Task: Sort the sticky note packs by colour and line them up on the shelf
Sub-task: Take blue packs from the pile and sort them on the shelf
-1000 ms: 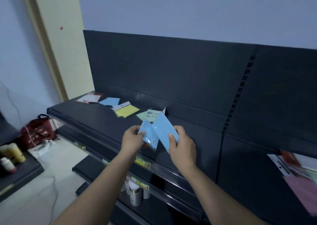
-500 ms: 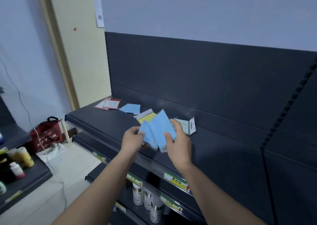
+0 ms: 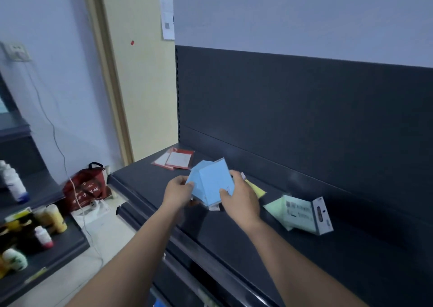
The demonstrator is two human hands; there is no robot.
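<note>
Left hand: here's the left hand (image 3: 178,193), fingers curled round the left edge of the blue packs (image 3: 212,182), and it's a firm grip.
Right hand: the right hand (image 3: 241,203) pinches the same bundle at its lower right corner, thumb on the front face and the other fingers tucked behind.
Blue packs: at least two, fanned and overlapping, held tilted between both hands over the front part of the shelf (image 3: 257,241), towards its left end. I can't tell whether the bottom edge touches the deck.
Shelf: a dark flat deck with a tall dark back panel rising behind it.
Red packs: the red packs (image 3: 174,160) lie flat at the shelf's far left end, close to the back panel, overlapped, with a white face showing on top.
Yellow pack: the yellow pack (image 3: 256,188) sits on the shelf deck and is mostly hidden by the right hand, with only a corner peeking out.
Green pack: the green pack (image 3: 294,209) lies on the shelf deck further to the right, pale green with a white printed label and a grey hang tab at its right end.
Red bag: the red bag (image 3: 85,187) is down on the floor, off the shelf's left end.
Bottles: the bottles (image 3: 14,185) stand on a lower rack well to the left of the shelf.
</note>
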